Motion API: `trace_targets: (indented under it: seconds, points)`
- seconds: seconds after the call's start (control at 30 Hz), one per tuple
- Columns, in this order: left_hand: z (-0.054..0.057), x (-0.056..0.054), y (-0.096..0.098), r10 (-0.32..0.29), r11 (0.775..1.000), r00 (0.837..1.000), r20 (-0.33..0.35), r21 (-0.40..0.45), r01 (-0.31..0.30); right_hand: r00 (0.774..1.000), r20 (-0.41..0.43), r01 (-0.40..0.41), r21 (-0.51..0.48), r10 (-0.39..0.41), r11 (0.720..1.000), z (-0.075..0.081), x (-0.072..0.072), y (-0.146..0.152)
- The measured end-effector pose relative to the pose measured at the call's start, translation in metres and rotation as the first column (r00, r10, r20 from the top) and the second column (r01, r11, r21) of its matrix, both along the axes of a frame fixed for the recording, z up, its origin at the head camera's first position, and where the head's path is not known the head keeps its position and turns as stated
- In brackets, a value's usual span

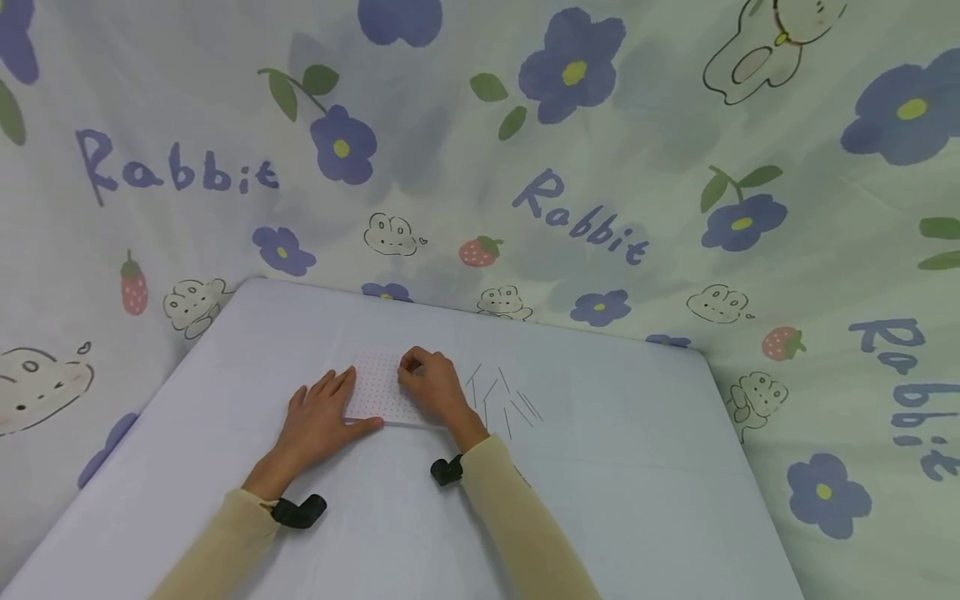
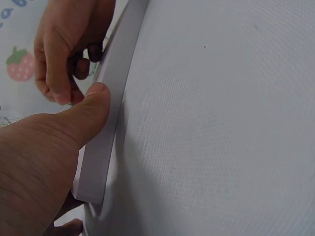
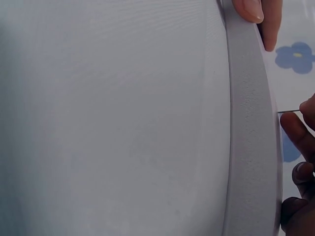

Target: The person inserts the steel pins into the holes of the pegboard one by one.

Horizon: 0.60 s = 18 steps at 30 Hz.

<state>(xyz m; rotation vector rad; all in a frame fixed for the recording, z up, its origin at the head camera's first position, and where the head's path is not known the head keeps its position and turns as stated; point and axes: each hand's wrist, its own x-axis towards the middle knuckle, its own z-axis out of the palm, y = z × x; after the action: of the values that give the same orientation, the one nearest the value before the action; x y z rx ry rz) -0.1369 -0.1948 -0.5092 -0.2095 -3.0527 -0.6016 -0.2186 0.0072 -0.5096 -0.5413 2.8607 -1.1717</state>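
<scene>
- While L hand (image 1: 318, 417), fingers spread, braces dotted pad (image 1: 375, 387) at left, R hand (image 1: 435, 385) pinches thin needle (image 3: 289, 111).
- Prob. insertion step; next likely needs straight push, pad steady.

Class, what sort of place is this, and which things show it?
Probably an indoor work corner: patterned cloth hangs behind a white table, which bears a dotted block and thin needle-like pieces.

Right grip (image 3: 303, 172) pinching needle (image 3: 289, 111), pale slab (image 3: 253, 128)
</scene>
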Motion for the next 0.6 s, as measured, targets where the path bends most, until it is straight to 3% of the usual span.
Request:
trace_targets:
  seconds: [0.33,0.6]
  points:
    - [0.0019,0.0008,0.0017,-0.001,1.000,1.000,-0.009,0.008,0.001,0.999,-0.041,-0.019,0.034,0.020,0.999,-0.0011,-0.0007,-0.0004]
    - [-0.0010,0.0003,0.0013,-0.006,1.000,1.000,-0.013,0.014,0.006,0.999,0.028,-0.019,0.006,0.018,1.000,0.0027,0.0005,0.0026]
